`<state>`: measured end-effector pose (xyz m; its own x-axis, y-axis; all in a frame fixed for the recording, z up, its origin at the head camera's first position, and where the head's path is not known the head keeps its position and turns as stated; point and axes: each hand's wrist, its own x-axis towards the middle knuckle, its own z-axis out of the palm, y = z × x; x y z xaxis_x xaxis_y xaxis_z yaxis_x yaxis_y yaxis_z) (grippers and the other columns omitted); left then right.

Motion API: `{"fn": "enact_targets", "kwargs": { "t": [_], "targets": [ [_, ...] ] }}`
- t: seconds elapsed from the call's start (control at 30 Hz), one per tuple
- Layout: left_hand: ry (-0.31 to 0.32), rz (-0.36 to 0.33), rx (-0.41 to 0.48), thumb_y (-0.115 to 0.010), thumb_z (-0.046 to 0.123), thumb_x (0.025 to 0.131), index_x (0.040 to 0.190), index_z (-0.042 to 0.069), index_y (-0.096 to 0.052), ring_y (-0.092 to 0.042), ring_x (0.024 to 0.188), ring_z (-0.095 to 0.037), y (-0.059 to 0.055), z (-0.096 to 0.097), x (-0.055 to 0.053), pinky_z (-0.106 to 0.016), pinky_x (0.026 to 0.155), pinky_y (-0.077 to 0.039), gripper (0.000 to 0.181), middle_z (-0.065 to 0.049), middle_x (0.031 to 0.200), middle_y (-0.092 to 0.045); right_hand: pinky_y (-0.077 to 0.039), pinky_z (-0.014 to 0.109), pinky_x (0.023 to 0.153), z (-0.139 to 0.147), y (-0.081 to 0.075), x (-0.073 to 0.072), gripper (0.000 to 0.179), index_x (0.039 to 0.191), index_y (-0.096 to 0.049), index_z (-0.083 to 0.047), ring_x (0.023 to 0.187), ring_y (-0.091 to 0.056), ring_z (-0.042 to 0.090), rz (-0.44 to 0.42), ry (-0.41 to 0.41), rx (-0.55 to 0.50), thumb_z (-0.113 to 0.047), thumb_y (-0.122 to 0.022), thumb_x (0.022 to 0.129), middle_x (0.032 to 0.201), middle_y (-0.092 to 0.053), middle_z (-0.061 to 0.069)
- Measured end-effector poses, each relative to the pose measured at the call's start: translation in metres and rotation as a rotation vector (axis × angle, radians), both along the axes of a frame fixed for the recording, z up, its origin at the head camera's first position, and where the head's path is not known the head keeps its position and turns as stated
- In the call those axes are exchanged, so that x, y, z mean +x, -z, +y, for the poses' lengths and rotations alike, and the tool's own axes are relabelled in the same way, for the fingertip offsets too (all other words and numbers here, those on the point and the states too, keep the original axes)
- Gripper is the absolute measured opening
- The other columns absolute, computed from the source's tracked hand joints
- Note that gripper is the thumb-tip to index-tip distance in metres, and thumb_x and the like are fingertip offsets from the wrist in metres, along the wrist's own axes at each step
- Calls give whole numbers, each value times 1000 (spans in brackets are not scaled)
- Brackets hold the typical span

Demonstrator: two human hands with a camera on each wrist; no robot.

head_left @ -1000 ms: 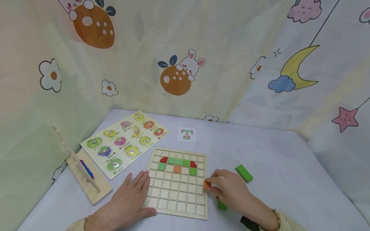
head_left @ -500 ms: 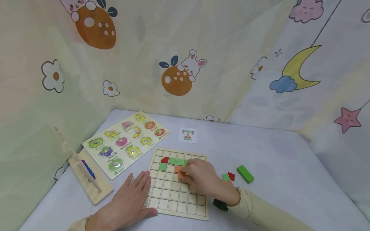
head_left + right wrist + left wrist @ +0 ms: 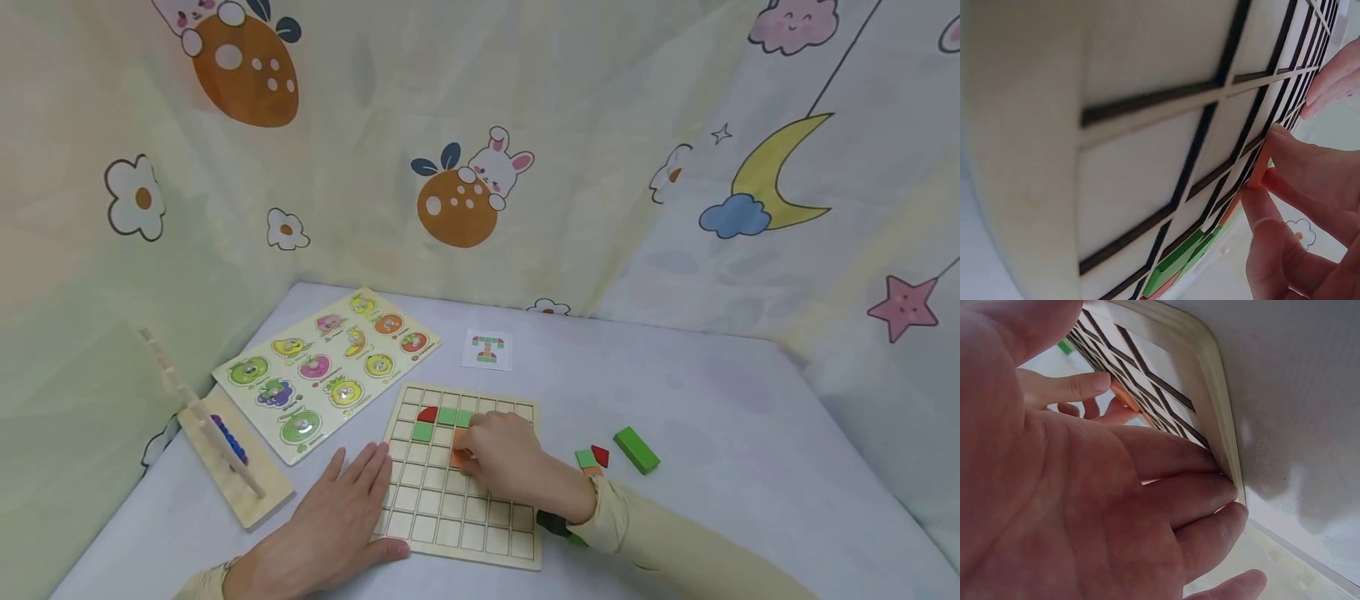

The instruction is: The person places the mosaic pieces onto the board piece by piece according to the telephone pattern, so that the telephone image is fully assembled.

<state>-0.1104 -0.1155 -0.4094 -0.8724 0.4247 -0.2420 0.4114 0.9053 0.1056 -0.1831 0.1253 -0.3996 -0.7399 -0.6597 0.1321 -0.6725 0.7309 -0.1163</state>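
While R hand (image 3: 510,457) pinches orange blk (image 3: 1260,167) | L hand (image 3: 332,515), fingers straight, touches brd (image 3: 429,502) | wht tbl (image 3: 667,387) | cartoon-print wall (image 3: 585,175)

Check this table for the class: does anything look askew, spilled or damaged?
Nothing visible looks spilled or damaged. The fruit puzzle looks askew, lying slantwise to the grid board. The loose red tile and green tile beside that board seem merely set aside.
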Motion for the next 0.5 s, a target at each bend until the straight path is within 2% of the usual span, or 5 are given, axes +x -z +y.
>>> {"fn": "enact_targets", "kwargs": {
  "t": [0.2, 0.4, 0.5],
  "targets": [
    [1, 3, -3, -62, 77, 83, 154, -4, -40, -29, 156, -38, 0, 0, 0, -65, 125, -19, 110, -21, 166, -33, -31, 18, 47, -1, -2, 0, 9, 80, -78, -24, 59, -44, 4, -12, 12, -14, -20, -85, 84, 66, -59, -9],
    [4, 2, -7, -61, 78, 83, 154, -3, -40, -29, 156, -38, 1, 0, -1, -65, 125, -19, 110, -21, 166, -33, -33, 16, 47, 0, -2, -1, 10, 91, -83, -23, 62, -46, 1, -66, 32, -23, -25, -87, 83, 73, -63, -9],
    [7, 4, -13, -61, 78, 83, 154, -3, -40, -29, 156, -38, 1, 0, -1, -65, 125, -19, 110, -21, 166, -33, -34, 16, 47, 1, -2, -2, 10, 91, -83, -23, 63, -47, 0, -77, 28, -34, -25, -87, 82, 74, -64, -9]
  ]
}}
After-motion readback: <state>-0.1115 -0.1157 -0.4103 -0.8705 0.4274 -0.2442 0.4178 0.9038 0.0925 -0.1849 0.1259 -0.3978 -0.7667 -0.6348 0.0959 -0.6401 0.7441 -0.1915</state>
